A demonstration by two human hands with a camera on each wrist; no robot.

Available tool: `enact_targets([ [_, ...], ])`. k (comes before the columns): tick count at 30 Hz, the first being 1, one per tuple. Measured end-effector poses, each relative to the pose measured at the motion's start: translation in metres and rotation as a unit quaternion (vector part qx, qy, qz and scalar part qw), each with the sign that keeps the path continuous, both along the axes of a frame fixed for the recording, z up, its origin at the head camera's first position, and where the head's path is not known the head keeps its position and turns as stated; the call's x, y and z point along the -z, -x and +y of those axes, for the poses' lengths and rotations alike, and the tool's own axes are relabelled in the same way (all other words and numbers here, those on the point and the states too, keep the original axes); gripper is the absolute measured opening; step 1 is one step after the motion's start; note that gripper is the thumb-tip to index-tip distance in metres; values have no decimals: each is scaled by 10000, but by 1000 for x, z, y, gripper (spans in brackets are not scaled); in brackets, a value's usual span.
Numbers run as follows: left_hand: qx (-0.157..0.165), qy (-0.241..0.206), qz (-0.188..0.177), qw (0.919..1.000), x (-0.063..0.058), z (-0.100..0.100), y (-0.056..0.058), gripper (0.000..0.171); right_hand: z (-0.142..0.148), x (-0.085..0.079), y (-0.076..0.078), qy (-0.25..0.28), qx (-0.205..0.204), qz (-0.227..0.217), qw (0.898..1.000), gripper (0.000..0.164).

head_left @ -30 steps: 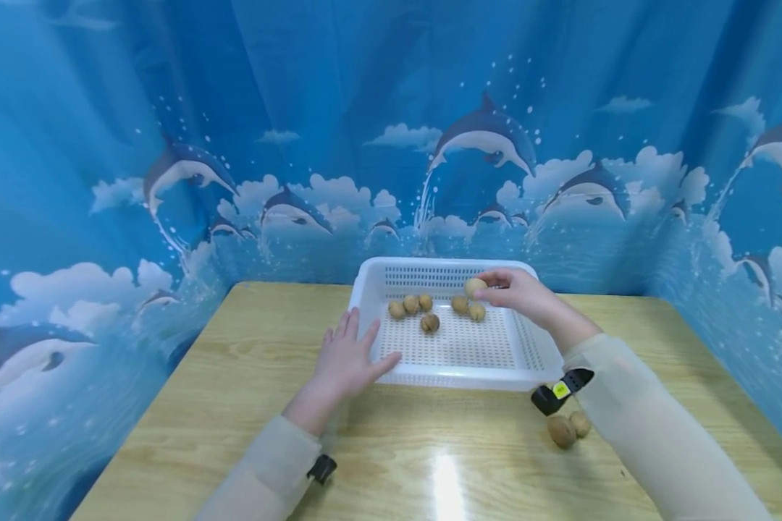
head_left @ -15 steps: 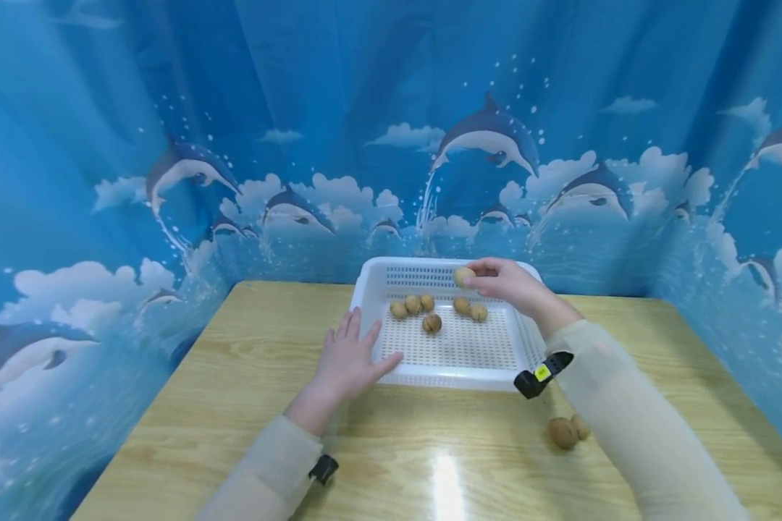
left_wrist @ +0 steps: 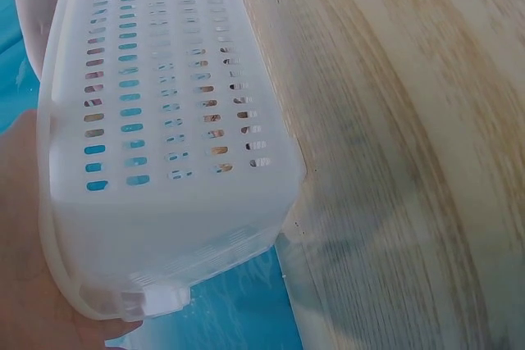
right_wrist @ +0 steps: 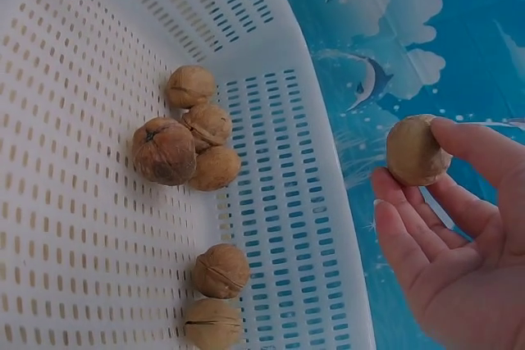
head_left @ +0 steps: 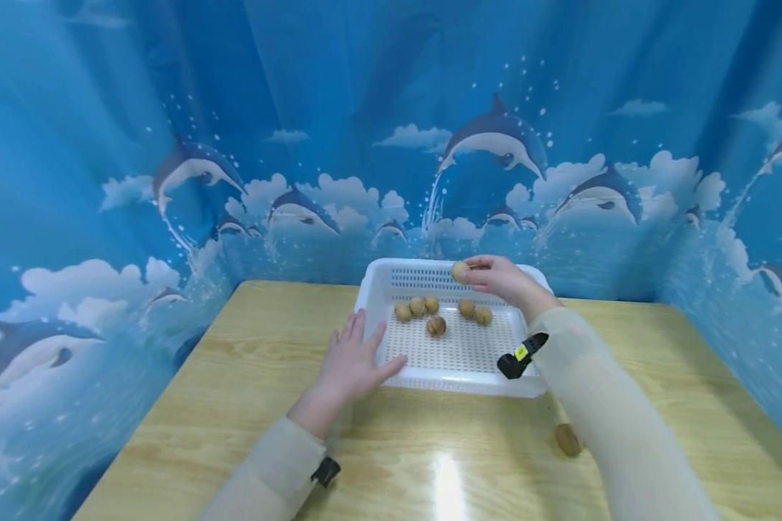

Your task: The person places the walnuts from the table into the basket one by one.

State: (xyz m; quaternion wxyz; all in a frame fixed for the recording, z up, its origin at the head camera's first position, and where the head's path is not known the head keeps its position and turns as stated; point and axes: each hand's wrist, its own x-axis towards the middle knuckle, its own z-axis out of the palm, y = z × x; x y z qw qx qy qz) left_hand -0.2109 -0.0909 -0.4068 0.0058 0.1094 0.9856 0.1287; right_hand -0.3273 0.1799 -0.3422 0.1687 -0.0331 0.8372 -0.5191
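Between thumb and fingertips my right hand point(head_left: 503, 279) pinches a walnut point(right_wrist: 417, 151), held above the far side of a white perforated plastic basket point(head_left: 459, 387). Several walnuts lie inside the basket: a cluster at its left with a darker walnut point(right_wrist: 164, 151) beside it, and a pair point(right_wrist: 217, 297) nearer the middle of the far wall. My left hand point(head_left: 352, 365), fingers spread, rests at the basket's left front corner. In the left wrist view only part of that hand point(left_wrist: 20, 243) shows along the basket rim point(left_wrist: 51, 202).
On the wooden table point(head_left: 247, 376), a walnut point(head_left: 568, 440) lies in front of the basket, partly beside my right sleeve point(head_left: 615, 405). A blue curtain point(head_left: 339, 108) printed with dolphins stands behind the table and along both sides.
My right hand has moved left and slightly back over the basket, carrying the walnut. My right sleeve now covers the second walnut on the table. The left hand stays in place.
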Motion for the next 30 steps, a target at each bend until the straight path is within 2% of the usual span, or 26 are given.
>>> enact_targets([
  [6, 6, -90, 80, 9999, -2, 2, 1, 82, -4, 6, 12, -30, 137, -119, 9998, 68],
  [10, 52, -117, 57, 9999, -4, 3, -1, 82, -6, 13, 16, -57, 122, -242, 9996, 64],
  [16, 99, -100, 50, 9999, -5, 3, -3, 81, -6, 23, 20, -330, 35, -229, 9992, 67],
  [24, 66, -4, 33, 10000, -3, 2, -3, 83, -7, 35, 24, -430, 249, -260, 9984, 51],
  [30, 18, 11, 30, 10000, 0, 0, -1, 82, -3, 34, 25, -341, 217, -169, 9990, 47],
])
